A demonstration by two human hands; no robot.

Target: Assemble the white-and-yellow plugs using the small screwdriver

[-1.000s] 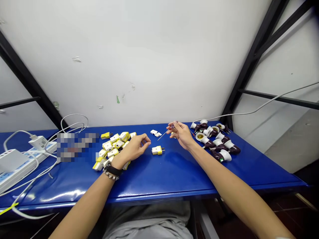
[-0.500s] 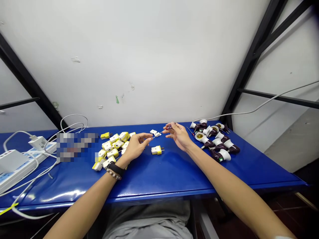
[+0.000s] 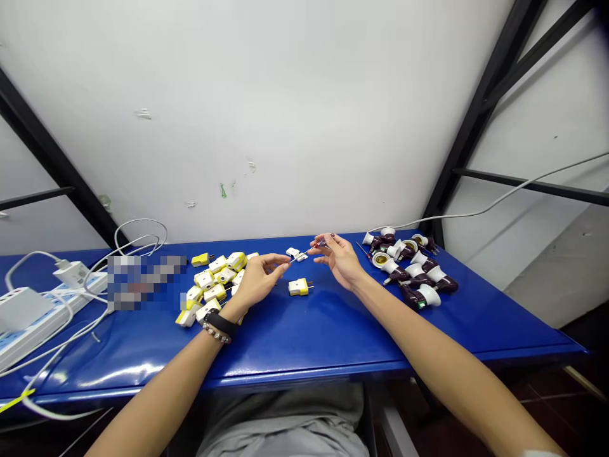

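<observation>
My right hand (image 3: 339, 261) pinches a thin screwdriver with a red handle (image 3: 320, 244) between its fingertips. The screwdriver's metal shaft points left, towards my left hand (image 3: 258, 279). The extended fingers of that hand end right by the shaft tip and seem to hold nothing. A small white plug part (image 3: 295, 254) lies on the table just beyond those fingertips. Below the gap between my hands sits a yellow and white plug (image 3: 299, 287) with its metal pins facing right. My left wrist lies over the edge of a heap of similar plugs (image 3: 214, 284).
Dark brown and white lamp holders (image 3: 412, 270) lie in a group at the right of the blue table (image 3: 304, 336). On the left are a white power strip (image 3: 42, 314), a charger (image 3: 69, 274), loose white cables and a pixelated patch (image 3: 143, 282). A white wall (image 3: 285, 114) and black steel bars stand behind.
My left hand has slid right and forward off the heap towards the screwdriver tip. The screwdriver has swung closer to level, and my hands are nearer together.
</observation>
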